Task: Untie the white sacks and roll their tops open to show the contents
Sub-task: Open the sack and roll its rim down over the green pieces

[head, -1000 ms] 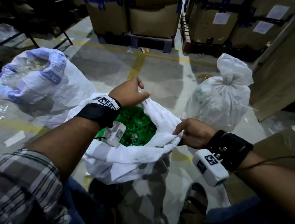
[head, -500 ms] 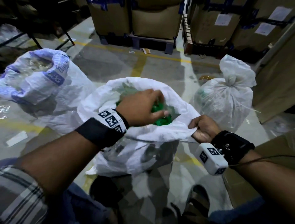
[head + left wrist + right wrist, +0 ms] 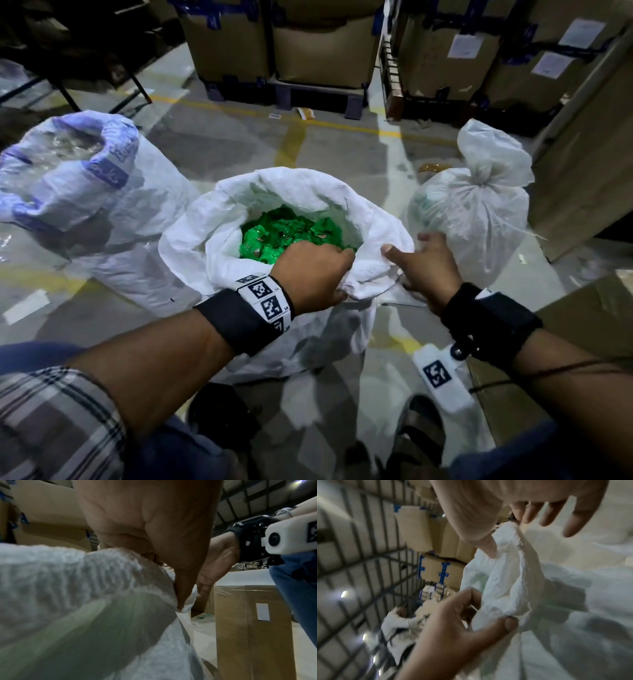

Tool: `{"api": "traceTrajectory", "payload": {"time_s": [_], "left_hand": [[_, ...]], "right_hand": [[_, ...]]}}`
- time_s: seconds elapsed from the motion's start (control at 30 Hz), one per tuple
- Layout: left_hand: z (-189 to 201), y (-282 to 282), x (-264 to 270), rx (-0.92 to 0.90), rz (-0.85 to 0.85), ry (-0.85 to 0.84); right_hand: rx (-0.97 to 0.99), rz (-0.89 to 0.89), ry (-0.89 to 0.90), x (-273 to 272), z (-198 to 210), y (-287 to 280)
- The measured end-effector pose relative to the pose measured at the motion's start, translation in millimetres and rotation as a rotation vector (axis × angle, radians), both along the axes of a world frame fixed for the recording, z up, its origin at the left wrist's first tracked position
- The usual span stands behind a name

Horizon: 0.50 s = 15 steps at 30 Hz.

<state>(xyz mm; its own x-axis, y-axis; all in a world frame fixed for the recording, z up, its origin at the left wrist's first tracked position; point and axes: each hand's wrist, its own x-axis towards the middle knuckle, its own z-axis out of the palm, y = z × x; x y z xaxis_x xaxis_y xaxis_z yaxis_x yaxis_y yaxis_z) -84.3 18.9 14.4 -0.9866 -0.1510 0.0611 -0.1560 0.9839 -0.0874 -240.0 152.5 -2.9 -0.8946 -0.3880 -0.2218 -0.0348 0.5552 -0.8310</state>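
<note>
The middle white sack (image 3: 274, 192) stands open on the floor, with green pieces (image 3: 284, 233) showing inside. My left hand (image 3: 318, 274) grips the bunched near-right part of its rim; the right wrist view shows the left hand (image 3: 488, 609) pinching the fabric (image 3: 513, 588). My right hand (image 3: 424, 263) is just right of it with fingers spread, its thumb touching the rim. A second white sack (image 3: 472, 212) at the right is tied shut at its neck. A blue-printed sack (image 3: 85, 178) at the left has its top rolled open on clear contents.
Cardboard boxes on pallets (image 3: 322, 58) line the back. A large brown box (image 3: 582, 154) stands at the right and another box (image 3: 248, 615) close by my right side. Yellow lines cross the concrete floor (image 3: 291, 144). My sandalled feet (image 3: 421, 435) are just below the sack.
My left hand came back from the sack's far rim across the opening to grip the near-right rim. My right hand let go of its pinch on the rim and spread its fingers.
</note>
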Motion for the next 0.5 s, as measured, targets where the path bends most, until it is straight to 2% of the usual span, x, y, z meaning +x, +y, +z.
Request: {"api": "traceTrajectory", "payload": {"time_s": [0.07, 0.1, 0.2, 0.33, 0.43, 0.5], "left_hand": [[3, 2, -1, -0.014, -0.037, 0.002], [4, 4, -1, -0.021, -0.064, -0.004], [5, 11, 0, -0.034, -0.159, -0.032], [3, 20, 4, -0.022, -0.241, -0.043], [5, 18, 6, 0.053, -0.164, -0.073], [7, 15, 9, 0.123, -0.054, -0.077]], "right_hand": [[0.04, 0.088, 0.22, 2, 3, 2], [0.071, 0.131, 0.225, 2, 8, 2], [0.15, 0.205, -0.02, 4, 13, -1], [0.043, 0.122, -0.191, -1, 4, -10], [-0.153, 0.036, -0.534, -9, 6, -14], [-0.184, 0.048, -0.717, -18, 17, -12]]}}
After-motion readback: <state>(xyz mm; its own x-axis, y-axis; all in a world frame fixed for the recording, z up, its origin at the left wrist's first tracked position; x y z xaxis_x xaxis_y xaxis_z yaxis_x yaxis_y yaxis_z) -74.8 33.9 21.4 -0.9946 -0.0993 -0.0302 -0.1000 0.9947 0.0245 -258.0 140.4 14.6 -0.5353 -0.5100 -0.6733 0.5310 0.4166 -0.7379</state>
